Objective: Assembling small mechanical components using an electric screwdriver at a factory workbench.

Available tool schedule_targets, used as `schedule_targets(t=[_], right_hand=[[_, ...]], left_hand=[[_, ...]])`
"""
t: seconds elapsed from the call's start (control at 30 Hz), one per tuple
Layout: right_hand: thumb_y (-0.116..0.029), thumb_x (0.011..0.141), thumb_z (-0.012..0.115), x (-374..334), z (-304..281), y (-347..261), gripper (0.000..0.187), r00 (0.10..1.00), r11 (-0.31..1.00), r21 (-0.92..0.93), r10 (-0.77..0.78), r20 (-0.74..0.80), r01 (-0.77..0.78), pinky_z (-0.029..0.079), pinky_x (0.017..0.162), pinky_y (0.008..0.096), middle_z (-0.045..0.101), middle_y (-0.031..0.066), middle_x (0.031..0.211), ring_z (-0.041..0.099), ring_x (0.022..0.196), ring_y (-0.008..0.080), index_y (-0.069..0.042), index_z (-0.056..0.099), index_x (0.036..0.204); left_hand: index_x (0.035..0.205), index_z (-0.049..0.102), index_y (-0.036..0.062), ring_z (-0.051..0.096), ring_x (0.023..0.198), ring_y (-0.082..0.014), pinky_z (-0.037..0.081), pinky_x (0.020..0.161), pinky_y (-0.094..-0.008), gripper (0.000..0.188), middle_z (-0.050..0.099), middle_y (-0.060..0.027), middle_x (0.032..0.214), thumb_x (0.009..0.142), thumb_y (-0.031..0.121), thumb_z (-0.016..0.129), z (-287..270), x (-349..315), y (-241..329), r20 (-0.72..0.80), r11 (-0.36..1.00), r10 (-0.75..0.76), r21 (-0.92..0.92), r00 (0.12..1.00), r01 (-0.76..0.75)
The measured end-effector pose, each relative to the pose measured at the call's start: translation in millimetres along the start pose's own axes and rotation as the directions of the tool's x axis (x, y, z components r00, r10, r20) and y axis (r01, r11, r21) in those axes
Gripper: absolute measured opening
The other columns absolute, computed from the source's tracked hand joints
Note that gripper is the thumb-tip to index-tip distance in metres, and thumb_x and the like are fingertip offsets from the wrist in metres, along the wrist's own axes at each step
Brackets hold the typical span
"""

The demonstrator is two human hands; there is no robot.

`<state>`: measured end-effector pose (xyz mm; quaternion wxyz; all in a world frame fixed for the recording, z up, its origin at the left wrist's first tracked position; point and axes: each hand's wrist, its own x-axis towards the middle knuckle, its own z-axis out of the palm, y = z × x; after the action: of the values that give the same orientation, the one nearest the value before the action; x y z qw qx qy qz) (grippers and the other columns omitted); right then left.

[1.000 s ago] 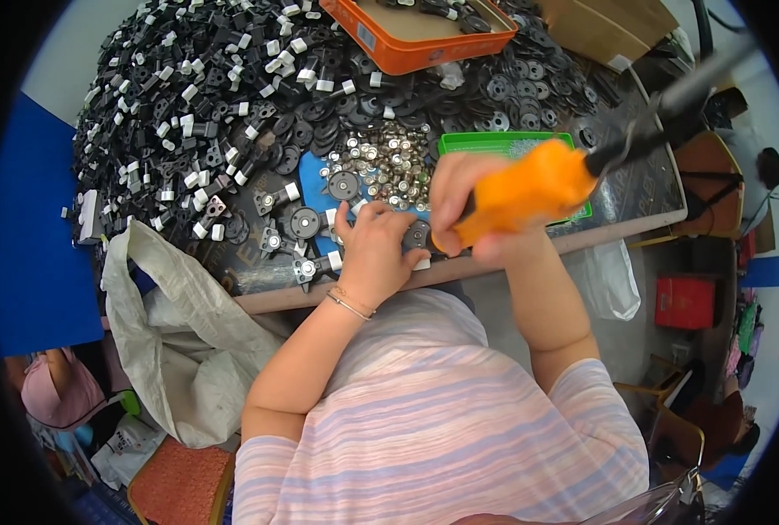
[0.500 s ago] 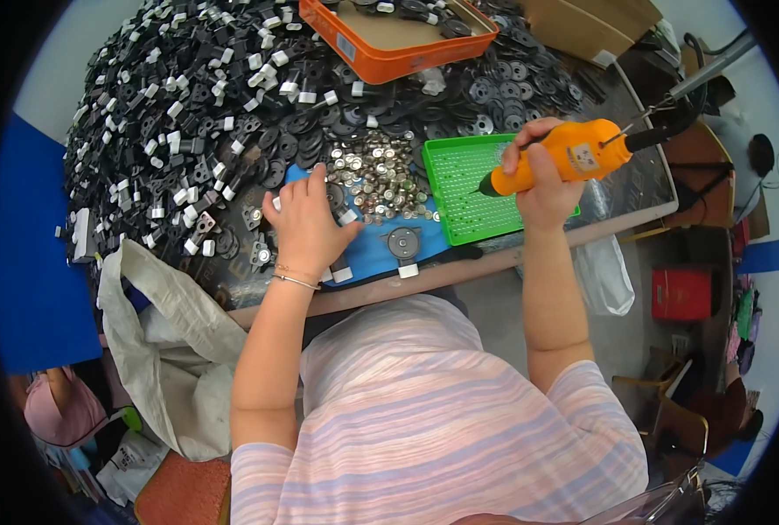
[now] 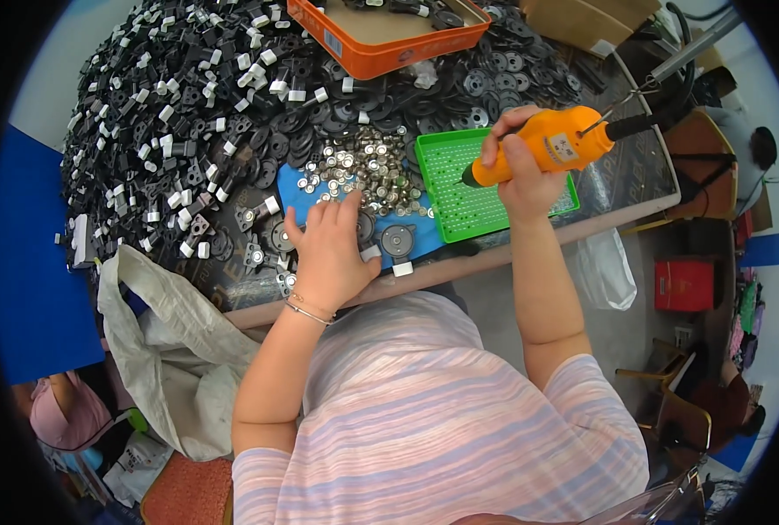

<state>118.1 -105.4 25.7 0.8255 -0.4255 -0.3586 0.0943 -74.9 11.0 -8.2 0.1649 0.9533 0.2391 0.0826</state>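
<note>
My right hand (image 3: 534, 179) is wrapped around an orange electric screwdriver (image 3: 551, 149). Its dark tip points down and left over a green perforated tray (image 3: 446, 229), which has small dark screws scattered in it. At the left, my left hand (image 3: 330, 254) rests on a blue mat (image 3: 426, 238), thumb and forefinger around a round black part (image 3: 366, 229) with a white tab; the palm side is hidden. Just right of it lies a similar round black part (image 3: 398, 241), white tab toward me. A heap of small shiny metal discs (image 3: 372, 166) sits beyond my left fingers.
A big pile of black parts with white tabs (image 3: 171, 114) covers the table's left and back. Black discs (image 3: 503, 79) lie beside an orange open box (image 3: 389, 57). A whitish sack (image 3: 171, 350) hangs at the near left edge. The screwdriver's cable (image 3: 634, 127) runs right.
My left hand has shifted right and slightly toward me, and a round black part now sits close beside the other one. My right hand and the screwdriver have moved slightly left.
</note>
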Motion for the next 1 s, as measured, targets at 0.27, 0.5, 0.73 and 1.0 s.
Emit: schedule_targets(t=[0.27, 0.5, 0.73, 1.0], right_hand=[[-0.002, 0.078, 0.057, 0.4, -7.4, 3.2, 0.017, 0.998, 1.0, -0.016, 0.014, 0.063, -0.013, 0.046, 0.054, 0.0282, 0.052, 0.0127, 0.084, 0.054, 0.058, 0.0195, 0.001, 0.049, 0.093], [0.004, 0.077, 0.056, 6.4, 3.8, -13.7, 0.017, 0.998, 0.996, 0.064, -0.061, 0.033, 0.059, 0.046, 0.052, 0.0255, 0.055, 0.0101, 0.077, 0.054, 0.056, 0.0155, 0.001, 0.05, 0.093], [-0.018, 0.08, 0.061, -10.3, 46.6, -17.3, 0.027, 0.949, 0.994, 0.106, -0.01, 0.314, -0.025, 0.046, 0.052, 0.0284, 0.047, 0.0123, 0.085, 0.054, 0.058, 0.0191, 0.0, 0.046, 0.094], [-0.006, 0.077, 0.063, -30.6, 80.9, 11.4, 0.026, 0.936, 0.99, 0.076, 0.085, 0.34, -0.118, 0.046, 0.05, 0.0238, 0.048, 0.0128, 0.083, 0.054, 0.058, 0.0158, 0.002, 0.047, 0.095]], left_hand=[[0.125, 0.04, 0.0078, 0.044, 0.11, -0.0236, 0.014, 0.101, -0.0566, 0.083, 0.052, -0.0084, 0.107, 0.053, 0.023, 0.078, 1.3, -10.0, 5.4, 0.103, 0.996, 0.054, -0.082, 0.993, -0.045], [0.121, 0.046, 0.0076, 0.043, 0.111, -0.0256, 0.014, 0.1, -0.0584, 0.082, 0.053, -0.0085, 0.109, 0.053, 0.036, 0.081, -6.2, -13.8, -4.3, 0.031, 0.992, 0.03, -0.127, 0.999, -0.026], [0.098, 0.062, 0.0096, 0.047, 0.105, -0.0233, 0.015, 0.099, -0.0579, 0.045, 0.06, -0.0048, 0.095, 0.06, 0.03, 0.076, 3.6, -12.2, -11.8, -0.027, 0.99, 0.053, -0.132, 0.998, -0.056], [0.095, 0.064, 0.0099, 0.049, 0.102, -0.0214, 0.016, 0.099, -0.0573, 0.041, 0.06, -0.003, 0.091, 0.06, 0.029, 0.076, 6.4, -11.8, -12.3, -0.061, 0.984, 0.049, -0.168, 0.997, -0.058]])
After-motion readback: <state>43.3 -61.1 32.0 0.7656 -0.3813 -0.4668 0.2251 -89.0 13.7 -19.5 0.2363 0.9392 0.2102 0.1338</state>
